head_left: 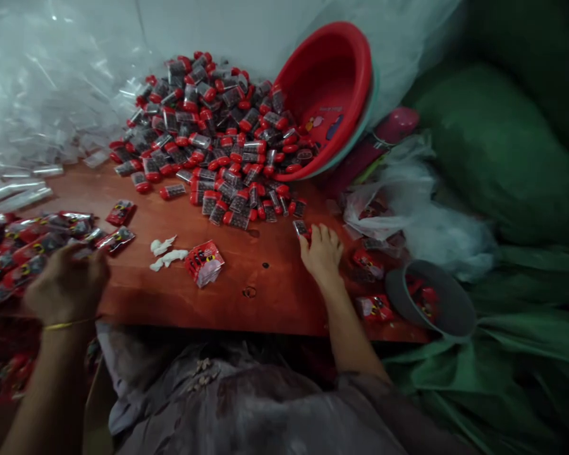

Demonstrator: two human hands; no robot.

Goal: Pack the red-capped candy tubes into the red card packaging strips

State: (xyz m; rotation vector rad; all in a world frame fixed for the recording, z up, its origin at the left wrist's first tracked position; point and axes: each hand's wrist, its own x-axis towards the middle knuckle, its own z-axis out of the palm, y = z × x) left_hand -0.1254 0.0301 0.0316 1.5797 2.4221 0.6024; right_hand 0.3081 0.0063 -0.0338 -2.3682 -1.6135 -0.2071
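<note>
My right hand (323, 253) is closed at the table's right, its thumb and fingertips on a small clear container with a red cap (299, 227). My left hand (69, 284), somewhat blurred, hovers over the left pile of red printed packets (33, 243). Its thumb and forefinger look apart, and I see nothing held between them. A short stack of flat red printed wrappers (205, 262) lies between my hands, beside crumpled white scraps (168, 258). Behind them rises a large heap of red-capped containers (218, 126) with dark contents.
A red basin (329, 82) leans on its side against the heap. Clear plastic sleeves (42, 114) fill the back left. On the right are a grey bin (455, 309) with red packets, a plastic bag (436, 208) and green sacks (502, 139). The wooden table (275, 303) ends near my lap.
</note>
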